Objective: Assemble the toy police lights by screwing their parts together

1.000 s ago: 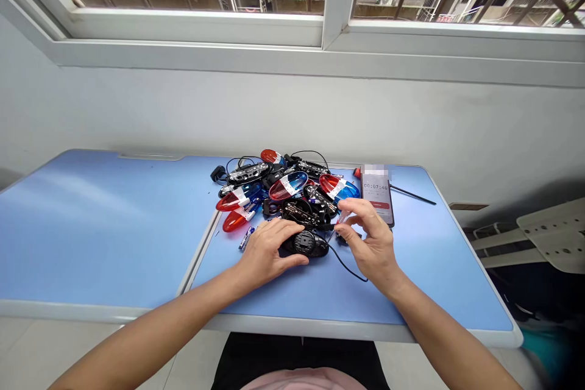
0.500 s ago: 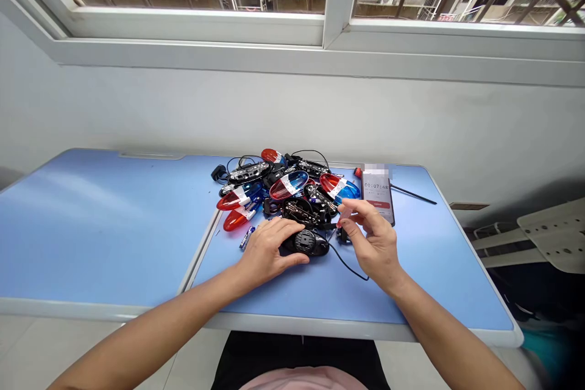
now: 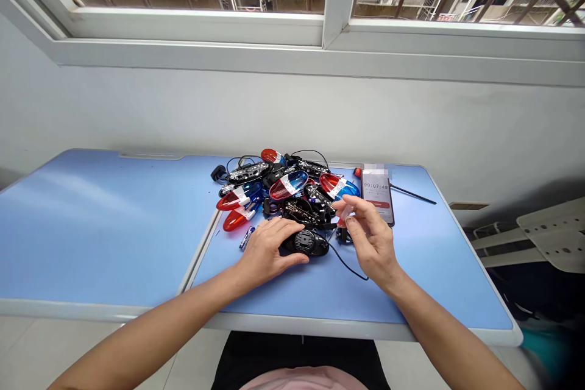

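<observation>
Left hand [image 3: 269, 248]: step in hand seems steadying; half-open hold, thumb and fingers bracketing black housing [image 3: 305, 244]
Black housing: six o'clock of lamp pile [image 3: 289, 185]; next move likely calls for stillness
Right hand [image 3: 372, 239]: two o'clock of housing, narrow pinch on small clear-and-red piece [image 3: 346, 214]

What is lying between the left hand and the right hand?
The head view shows a black case, cable and small black piece between the left hand and the right hand.
</observation>
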Demonstrator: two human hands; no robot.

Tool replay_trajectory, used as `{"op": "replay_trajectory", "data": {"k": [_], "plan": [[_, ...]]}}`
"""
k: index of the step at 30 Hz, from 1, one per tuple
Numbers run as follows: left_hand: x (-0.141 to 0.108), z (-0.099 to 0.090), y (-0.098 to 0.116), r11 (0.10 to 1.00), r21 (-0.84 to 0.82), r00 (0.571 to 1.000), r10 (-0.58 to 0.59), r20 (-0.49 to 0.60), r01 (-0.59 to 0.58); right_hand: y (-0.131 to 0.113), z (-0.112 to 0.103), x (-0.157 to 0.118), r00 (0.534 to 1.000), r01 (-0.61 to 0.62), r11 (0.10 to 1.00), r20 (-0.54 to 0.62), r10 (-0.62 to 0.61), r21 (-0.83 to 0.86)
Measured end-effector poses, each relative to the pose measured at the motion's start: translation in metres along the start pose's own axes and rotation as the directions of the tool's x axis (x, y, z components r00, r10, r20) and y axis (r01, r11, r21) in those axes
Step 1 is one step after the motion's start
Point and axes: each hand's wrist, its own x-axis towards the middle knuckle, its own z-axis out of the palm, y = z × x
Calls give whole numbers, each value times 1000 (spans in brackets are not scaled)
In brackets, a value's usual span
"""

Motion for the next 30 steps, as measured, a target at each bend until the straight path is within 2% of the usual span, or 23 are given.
{"op": "replay_trajectory", "data": {"k": [4, 9, 14, 17, 20, 25, 30], "plan": [[0, -1, 0, 1000, -3, 1000, -1, 6, 1, 0, 0, 2, 998, 44, 998, -33, -46, -54], [0, -1, 0, 1000, -10, 1000, -11, 16, 11, -1, 1, 1, 999, -5, 998, -44, 2, -58], [0, -1, 0, 1000, -6, 1000, -17, 14, 17, 0, 1, 2, 998, 40, 997, -51, -43, -66], [0, -1, 0, 1000, -4, 1000, -22, 18, 23, -2, 0, 2, 998, 10, 998, -67, -14, -65], [0, -1, 1, 1000, -6, 1000, -24, 20, 24, -2, 0, 1, 998, -16, 998, -56, 13, -63], [0, -1, 2, 1000, 0, 1000, -6, 11, 6, 0, 2, 1, 999, 35, 998, -27, -36, -52], [0, -2, 1, 1000, -7, 1000, -2, -14, 2, 0, 0, 3, 997, -67, 997, -46, 68, 23]]}}
